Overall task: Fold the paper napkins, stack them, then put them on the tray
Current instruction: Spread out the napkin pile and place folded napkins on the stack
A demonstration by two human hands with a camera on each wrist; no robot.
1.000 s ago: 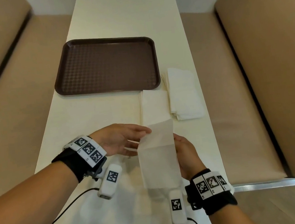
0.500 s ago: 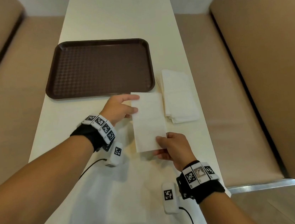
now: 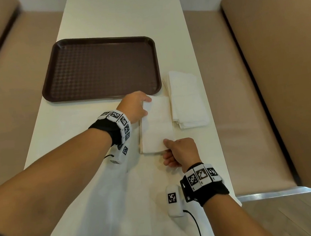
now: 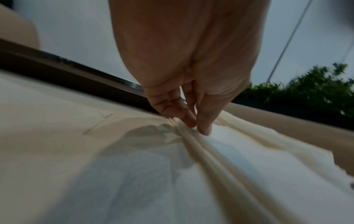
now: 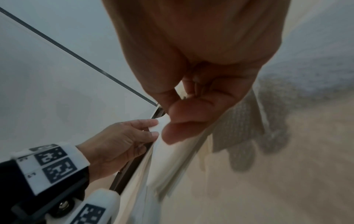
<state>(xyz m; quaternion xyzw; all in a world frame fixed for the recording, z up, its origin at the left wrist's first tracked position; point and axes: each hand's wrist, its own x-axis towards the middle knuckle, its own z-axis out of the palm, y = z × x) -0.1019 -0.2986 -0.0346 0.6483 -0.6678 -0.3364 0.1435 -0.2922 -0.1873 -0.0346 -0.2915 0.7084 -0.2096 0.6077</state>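
A folded white napkin (image 3: 156,125) lies flat on the table just in front of the brown tray (image 3: 99,67), over another folded napkin whose left edge (image 3: 140,139) peeks out. My left hand (image 3: 145,106) pinches its far left corner; in the left wrist view the fingertips (image 4: 203,127) sit on the layered paper edge (image 4: 220,153). My right hand (image 3: 167,146) pinches the near right corner, thumb on top. In the right wrist view the thumb (image 5: 184,127) closes on the napkin (image 5: 162,166). The tray holds nothing.
A loose pile of white napkins (image 3: 187,100) lies right of the folded ones, near the table's right edge (image 3: 216,130). Tan bench seats (image 3: 247,106) flank the narrow cream table (image 3: 118,10). A wrist camera cable (image 3: 197,228) trails near me.
The napkin was held up close to my body; both hands carried it forward and laid it down on the folded napkin by the tray.
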